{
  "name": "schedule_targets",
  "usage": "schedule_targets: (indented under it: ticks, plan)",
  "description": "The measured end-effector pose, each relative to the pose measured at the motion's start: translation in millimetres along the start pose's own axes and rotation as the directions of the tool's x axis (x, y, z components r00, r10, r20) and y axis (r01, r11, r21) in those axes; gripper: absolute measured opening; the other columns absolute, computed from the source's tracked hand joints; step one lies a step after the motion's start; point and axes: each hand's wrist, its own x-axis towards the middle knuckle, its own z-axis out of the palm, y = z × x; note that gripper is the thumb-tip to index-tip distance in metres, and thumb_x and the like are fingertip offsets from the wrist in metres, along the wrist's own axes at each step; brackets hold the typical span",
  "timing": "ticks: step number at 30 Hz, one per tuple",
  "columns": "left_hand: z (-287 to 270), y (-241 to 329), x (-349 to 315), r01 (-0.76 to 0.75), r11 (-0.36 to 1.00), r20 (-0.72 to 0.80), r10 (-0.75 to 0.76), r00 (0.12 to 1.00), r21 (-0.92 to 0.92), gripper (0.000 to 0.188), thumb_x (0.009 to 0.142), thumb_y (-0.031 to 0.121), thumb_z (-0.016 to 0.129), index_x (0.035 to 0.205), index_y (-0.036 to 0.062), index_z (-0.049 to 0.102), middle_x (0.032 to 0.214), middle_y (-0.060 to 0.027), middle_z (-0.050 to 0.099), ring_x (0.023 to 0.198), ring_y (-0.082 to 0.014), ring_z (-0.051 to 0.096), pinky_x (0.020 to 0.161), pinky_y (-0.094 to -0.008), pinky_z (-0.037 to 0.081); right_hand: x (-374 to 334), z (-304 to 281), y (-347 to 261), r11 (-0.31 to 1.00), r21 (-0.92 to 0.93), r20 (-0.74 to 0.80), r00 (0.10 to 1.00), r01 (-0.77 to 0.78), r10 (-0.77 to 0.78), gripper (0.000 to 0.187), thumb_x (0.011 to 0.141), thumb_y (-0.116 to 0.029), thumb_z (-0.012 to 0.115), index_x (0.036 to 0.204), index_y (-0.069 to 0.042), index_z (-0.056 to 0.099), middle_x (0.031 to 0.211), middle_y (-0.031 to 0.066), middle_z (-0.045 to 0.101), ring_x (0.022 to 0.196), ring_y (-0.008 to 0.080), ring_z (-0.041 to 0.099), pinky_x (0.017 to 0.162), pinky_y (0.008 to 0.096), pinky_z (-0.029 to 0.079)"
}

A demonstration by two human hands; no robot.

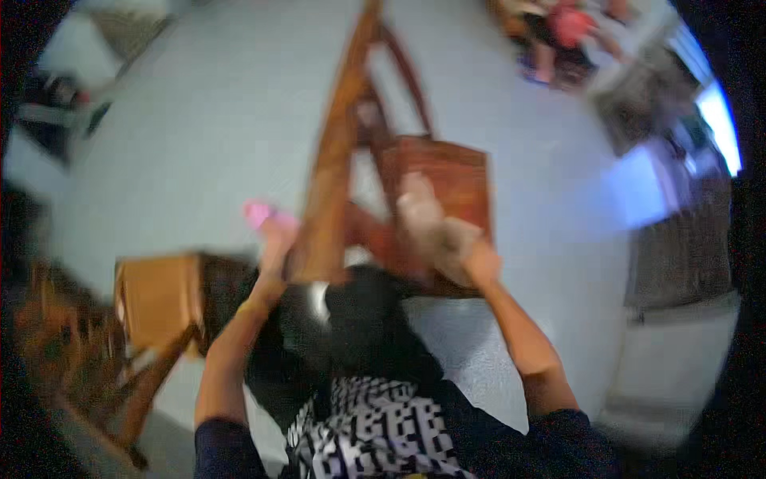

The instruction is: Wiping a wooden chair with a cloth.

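In front of me, a brown wooden chair (327, 172) is tipped, its long slatted frame running away from me and its reddish flat panel (459, 172) to the right. My right hand (479, 259) is closed on a pale beige cloth (423, 207) that lies against the panel. My left hand (277, 238) is beside the frame's near end on the left, closed around a small pink item (257, 212) whose kind is blurred. Whether the left hand also touches the wood cannot be made out. Motion smears both hands and the chair.
More wooden chairs stand at the left, one with a light brown panel (159, 299). A person (570, 28) sits at the far right. Along the right side are a bright screen (720, 124), a bluish-white box (638, 188) and dark grey furniture (678, 259). The floor (215, 104) is pale grey.
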Motion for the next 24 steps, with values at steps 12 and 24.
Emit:
schedule_targets:
  ticks: [12,24]
  plan:
    - [38,35,-27,-0.065,0.996,0.306,0.042,0.951,0.063,0.023,0.084,0.022,0.048,0.081,0.0138,0.07,0.086,-0.0021,0.067,0.084,-0.0202,0.061,0.072,-0.0332,0.045,-2,6,10,0.987,-0.158,-0.162,0.986,0.014,-0.04,0.072,0.074,-0.043,0.063,0.13,-0.004,0.039,0.105,0.0212,0.058,0.09,0.0379,0.06,0.074,0.0481,0.049]
    - [90,30,-40,-0.001,0.997,0.055,-0.004,0.998,0.083,0.028,0.087,0.025,0.045,0.097,0.0126,0.068,0.115,-0.0049,0.057,0.11,-0.0215,0.047,0.093,-0.0378,0.033,6,-11,-21,0.93,-0.193,-0.077,0.94,0.313,-0.333,0.057,0.07,-0.028,0.069,0.118,-0.005,0.048,0.099,0.0193,0.055,0.088,0.0353,0.059,0.072,0.0433,0.049]
